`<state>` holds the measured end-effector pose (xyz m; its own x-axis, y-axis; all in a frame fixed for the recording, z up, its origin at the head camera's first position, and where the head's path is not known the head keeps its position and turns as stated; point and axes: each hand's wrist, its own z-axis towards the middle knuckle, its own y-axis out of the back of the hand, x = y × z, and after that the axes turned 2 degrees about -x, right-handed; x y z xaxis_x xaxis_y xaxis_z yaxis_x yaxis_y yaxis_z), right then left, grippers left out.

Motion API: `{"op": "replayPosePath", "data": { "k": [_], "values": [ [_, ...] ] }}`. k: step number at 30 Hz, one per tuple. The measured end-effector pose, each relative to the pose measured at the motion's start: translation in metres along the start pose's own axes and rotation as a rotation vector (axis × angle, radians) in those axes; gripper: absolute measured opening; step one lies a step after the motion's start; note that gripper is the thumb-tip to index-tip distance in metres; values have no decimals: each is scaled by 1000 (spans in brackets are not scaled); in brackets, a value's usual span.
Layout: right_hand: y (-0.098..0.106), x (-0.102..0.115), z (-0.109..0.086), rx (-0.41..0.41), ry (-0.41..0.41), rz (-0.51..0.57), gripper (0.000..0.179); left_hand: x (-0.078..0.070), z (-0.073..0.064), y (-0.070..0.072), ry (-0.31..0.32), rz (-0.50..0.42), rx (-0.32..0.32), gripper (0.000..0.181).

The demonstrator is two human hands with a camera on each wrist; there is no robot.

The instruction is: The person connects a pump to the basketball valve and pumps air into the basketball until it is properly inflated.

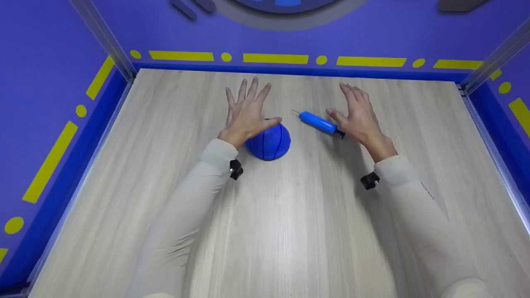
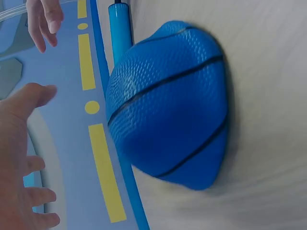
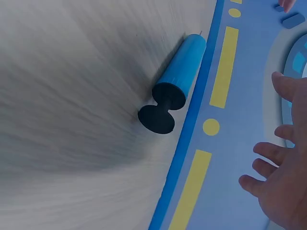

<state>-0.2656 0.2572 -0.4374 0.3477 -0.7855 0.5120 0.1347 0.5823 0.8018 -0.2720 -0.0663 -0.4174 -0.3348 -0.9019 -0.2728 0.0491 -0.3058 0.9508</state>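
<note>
A blue ball with black seams [image 1: 269,142], partly deflated and dented, lies on the table; the left wrist view shows its pebbled skin and sagging side [image 2: 168,105]. Over its far left part hovers my left hand [image 1: 247,109], fingers spread, holding nothing. To the right of the ball lies a blue hand pump [image 1: 318,122] with a thin needle pointing far left and a black handle [image 3: 157,119] towards my right hand. That right hand [image 1: 359,118] is held just right of the pump, fingers extended and thumb apart, with nothing in it.
The pale wood-grain table [image 1: 273,231] ends at a purple back wall [image 1: 124,25] with yellow dashes and dots. Similar panels stand on the left and right, joined by metal posts. Both sleeved wrists carry small black cameras [image 1: 369,181].
</note>
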Motion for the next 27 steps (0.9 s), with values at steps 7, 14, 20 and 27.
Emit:
{"op": "replayPosePath", "data": {
  "k": [7, 14, 20, 27],
  "values": [
    [-8, -4, -6, 1, -29, 35, 74, -5, -4, -10, -19, -17, 20, 103],
    [-17, -6, -10, 28, -89, 67, 74, -8, -8, -21, -15, -60, 60, 104],
    [-26, -10, -14, 52, -118, 91, 72, -12, -10, -30, -22, -69, 90, 107],
    [-37, -14, -20, 86, -168, 128, 70, -14, -12, -42, -35, -75, 124, 110]
  ]
}}
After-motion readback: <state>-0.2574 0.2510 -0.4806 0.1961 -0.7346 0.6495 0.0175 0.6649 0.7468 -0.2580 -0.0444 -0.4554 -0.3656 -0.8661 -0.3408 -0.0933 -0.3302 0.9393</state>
